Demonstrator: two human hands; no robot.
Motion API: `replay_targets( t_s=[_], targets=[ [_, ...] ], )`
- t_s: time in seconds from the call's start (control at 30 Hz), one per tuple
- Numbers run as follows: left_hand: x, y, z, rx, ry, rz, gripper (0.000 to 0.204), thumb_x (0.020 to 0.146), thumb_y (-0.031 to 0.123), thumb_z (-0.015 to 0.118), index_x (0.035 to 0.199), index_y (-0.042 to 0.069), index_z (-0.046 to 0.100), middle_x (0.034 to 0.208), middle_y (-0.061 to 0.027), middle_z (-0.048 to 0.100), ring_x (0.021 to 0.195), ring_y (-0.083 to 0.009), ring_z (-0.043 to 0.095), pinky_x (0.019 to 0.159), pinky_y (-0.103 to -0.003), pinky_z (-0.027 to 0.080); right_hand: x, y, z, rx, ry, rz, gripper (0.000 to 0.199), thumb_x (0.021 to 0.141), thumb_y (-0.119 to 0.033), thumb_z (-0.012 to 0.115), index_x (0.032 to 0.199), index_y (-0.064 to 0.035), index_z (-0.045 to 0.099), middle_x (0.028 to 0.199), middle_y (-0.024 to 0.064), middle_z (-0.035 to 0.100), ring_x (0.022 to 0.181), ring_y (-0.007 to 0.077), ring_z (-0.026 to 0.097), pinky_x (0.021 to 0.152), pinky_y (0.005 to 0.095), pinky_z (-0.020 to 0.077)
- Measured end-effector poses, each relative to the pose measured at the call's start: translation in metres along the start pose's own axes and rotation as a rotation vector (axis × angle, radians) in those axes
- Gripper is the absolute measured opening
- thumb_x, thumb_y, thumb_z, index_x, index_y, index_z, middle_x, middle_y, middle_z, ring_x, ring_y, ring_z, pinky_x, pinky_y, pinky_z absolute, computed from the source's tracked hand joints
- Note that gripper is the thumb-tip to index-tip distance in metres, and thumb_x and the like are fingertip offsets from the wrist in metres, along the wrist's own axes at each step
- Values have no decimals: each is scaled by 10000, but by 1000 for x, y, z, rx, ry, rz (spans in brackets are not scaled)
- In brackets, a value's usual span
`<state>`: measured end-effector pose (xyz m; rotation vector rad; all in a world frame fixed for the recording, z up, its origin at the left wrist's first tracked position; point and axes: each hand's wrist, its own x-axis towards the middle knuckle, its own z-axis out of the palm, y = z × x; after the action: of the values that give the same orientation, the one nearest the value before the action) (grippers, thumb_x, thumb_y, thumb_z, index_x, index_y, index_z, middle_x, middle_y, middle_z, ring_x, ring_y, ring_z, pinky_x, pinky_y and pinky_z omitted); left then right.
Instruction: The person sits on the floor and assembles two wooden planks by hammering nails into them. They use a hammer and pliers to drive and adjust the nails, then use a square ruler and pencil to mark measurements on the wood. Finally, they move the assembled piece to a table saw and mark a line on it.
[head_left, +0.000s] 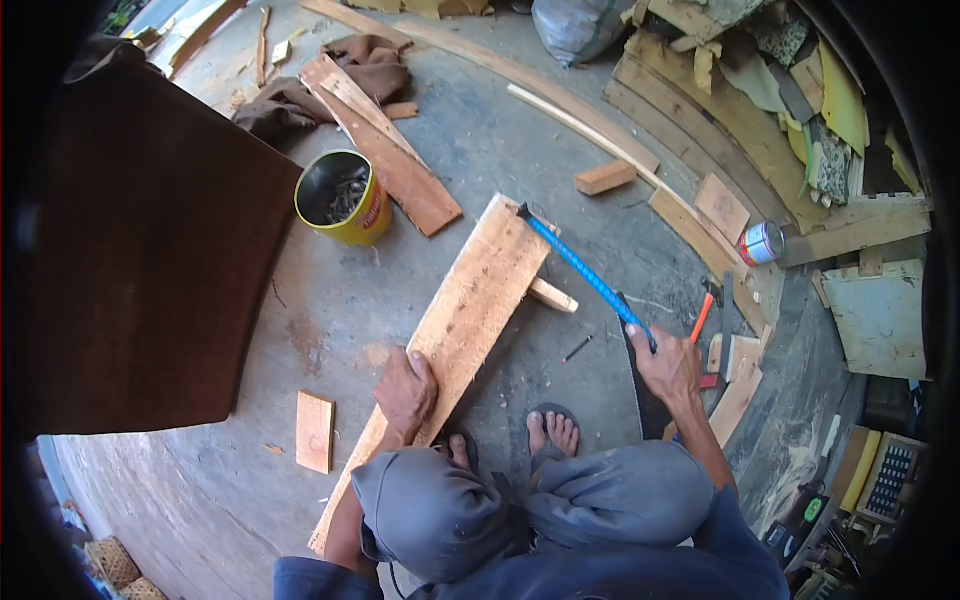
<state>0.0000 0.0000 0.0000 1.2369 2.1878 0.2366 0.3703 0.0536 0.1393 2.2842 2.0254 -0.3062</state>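
A long, light wooden plank [470,280] slants from beside my left leg toward the upper middle, its far end raised on a small wood block [553,295]. My left hand [406,388] bears down on the plank's near half, fingers curled at its edge. In my right hand [668,362] is a blue pry bar [590,272] with a ridged shaft, gripped by its dark near end. Its dark tip touches the plank's far end. The tip's exact hold on the wood is too small to make out.
A yellow bucket [365,222] holding dark metal bits stands left of the plank, by a large brown panel [160,260]. An orange-handled tool [703,315] lies right of my hand. Wood offcuts [605,178], a can [762,243] and stacked scrap [700,110] line the right.
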Motion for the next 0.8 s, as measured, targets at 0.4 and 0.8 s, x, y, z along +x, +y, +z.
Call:
replay_targets(
  t_s=[0.4, 0.8],
  targets=[
    [-11, -11, 8, 38, 257, 43, 295, 997, 337, 499, 996, 45, 532, 938, -256, 648, 892, -473, 637, 772, -570, 478, 8, -26, -22, 41, -75, -39, 542, 1003, -528, 548, 832, -30, 675, 651, 282, 628, 681, 511, 657, 642, 584, 505],
    [-16, -4, 7, 7, 162, 52, 294, 1005, 320, 479, 1059, 39, 549, 971, -262, 639, 933, -481, 628, 795, -570, 479, -12, -2, 15, 101, -69, -9, 487, 1011, -457, 574, 806, -24, 664, 610, 266, 605, 616, 482, 645, 577, 564, 484]
  ],
)
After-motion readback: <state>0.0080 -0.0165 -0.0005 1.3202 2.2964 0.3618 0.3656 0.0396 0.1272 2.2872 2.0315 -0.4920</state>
